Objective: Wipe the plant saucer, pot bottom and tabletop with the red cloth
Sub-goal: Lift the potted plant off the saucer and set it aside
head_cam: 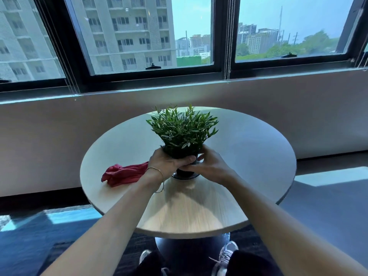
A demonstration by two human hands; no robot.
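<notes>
You held the pot of the leafy plant in both hands at the middle of the round tabletop.
Your left hand gripped the pot from the left, thumb laid across its front. Your right hand curled round its right side. The pot's base was directly over the dark saucer; whether they touched could not be told. The red cloth lay bunched on the tabletop beside your left wrist.
</notes>
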